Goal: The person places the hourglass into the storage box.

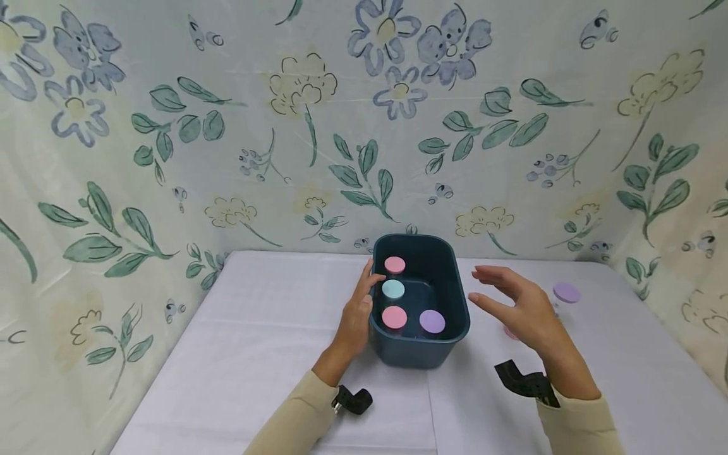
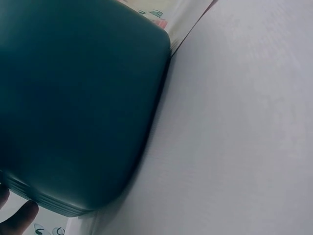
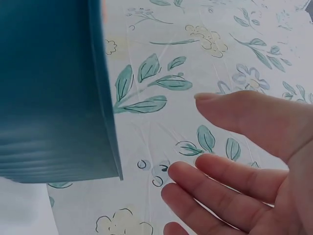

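Observation:
A dark blue plastic bin (image 1: 418,351) stands on the table in the head view. Inside are small containers with pink lids (image 1: 394,317), a light blue lid (image 1: 393,289) and a purple lid (image 1: 432,321). My left hand (image 1: 354,322) rests along the bin's left wall, fingers fairly straight, one fingertip over the rim. In the left wrist view two fingertips (image 2: 27,215) lie at its ribbed wall. To the right, my right hand (image 1: 520,306) hovers apart from the bin, thumb and fingers spread and holding nothing; the gap shows in the right wrist view.
Right of the bin, a purple-lidded container (image 1: 566,292) stands on the white-covered table (image 1: 273,354). A pink lid (image 1: 510,333) is partly hidden behind my right hand. Floral cloth (image 1: 364,189) hangs close behind the table and along its sides.

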